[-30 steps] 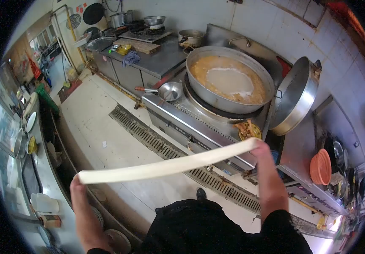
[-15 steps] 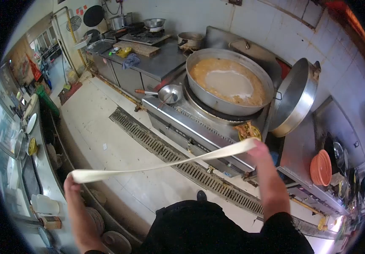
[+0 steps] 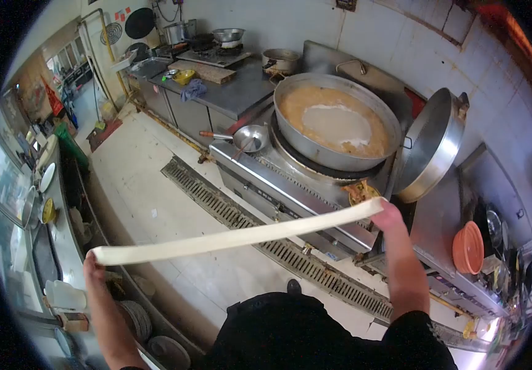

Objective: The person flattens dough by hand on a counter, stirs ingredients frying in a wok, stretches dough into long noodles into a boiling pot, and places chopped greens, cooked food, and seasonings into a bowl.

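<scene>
While a tiled floor (image 3: 130, 169) spreads across the middle of the scene, a steel stove (image 3: 266, 188) stands on its far right side and a long counter (image 3: 71, 259) runs along the left. A dark worktop (image 3: 244, 92) extends from the stove toward the far left. On the stove sits a very wide metal pot (image 3: 330, 161), holding brownish liquid with a pale, foamy patch in its middle. To the right of the pot, a large round metal vessel (image 3: 435, 148) is tilted up on its side. A slotted drain (image 3: 216, 206) crosses the floor in front of the stove.

A long, pale, dough-like strip (image 3: 241, 239) is held up in the air, near the viewer, stretched nearly straight from left to right and slightly higher at its right end. An orange basin (image 3: 468, 248) is at the far right, and a small metal pan (image 3: 250, 139) with a wooden handle lies on the stove, left of the pot. The left hand (image 3: 92, 266) is clamped on the strip's left end, near the counter; the right hand (image 3: 389, 216) grips its right end, the two hands well apart. Just beyond the right hand are brown pieces of food (image 3: 357, 189) at the stove's near edge, partly hidden by the strip.
</scene>
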A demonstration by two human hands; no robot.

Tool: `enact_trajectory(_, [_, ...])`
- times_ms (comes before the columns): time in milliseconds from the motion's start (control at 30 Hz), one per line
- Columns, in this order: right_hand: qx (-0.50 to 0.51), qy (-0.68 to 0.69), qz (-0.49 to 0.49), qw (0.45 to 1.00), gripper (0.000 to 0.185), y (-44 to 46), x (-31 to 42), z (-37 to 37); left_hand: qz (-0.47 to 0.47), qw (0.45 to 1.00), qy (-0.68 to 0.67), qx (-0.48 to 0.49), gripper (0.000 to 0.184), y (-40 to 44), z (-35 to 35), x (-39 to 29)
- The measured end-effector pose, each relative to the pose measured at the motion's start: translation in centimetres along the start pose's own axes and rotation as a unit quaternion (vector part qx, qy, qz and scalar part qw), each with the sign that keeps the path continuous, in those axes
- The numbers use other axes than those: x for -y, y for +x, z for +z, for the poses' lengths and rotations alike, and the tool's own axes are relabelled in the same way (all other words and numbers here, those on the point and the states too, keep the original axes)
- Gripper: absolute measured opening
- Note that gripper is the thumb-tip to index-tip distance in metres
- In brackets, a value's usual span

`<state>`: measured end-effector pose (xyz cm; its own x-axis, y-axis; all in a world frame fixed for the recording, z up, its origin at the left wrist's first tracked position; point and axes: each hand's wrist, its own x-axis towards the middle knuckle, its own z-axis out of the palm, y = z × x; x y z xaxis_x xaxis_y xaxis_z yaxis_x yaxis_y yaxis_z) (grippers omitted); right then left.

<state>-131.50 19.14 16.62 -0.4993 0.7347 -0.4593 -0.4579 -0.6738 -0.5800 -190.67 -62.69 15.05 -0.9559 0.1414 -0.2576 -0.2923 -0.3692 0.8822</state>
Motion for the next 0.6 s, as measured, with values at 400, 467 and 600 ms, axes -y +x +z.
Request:
enact_trajectory(400, [0.107,-0.029,-0.038,0.993,0.025,0.1,5.4,0.6,0.05,0.997,-0.067,0.003,0.02,0.2,-5.3,-5.7])
enact_trajectory(467, [0.055,0.011,-0.022,0.998,0.022,-0.2,3.8,1.7,0.0,0.996,-0.074,-0.05,0.019,1.2,-3.7,-5.4])
enact_trajectory(600, [0.034,-0.029,-0.108,0.993,0.024,-1.9,8.6,-1.4,0.049,0.996,0.056,0.046,0.024,-3.4,-6.6,-9.8])
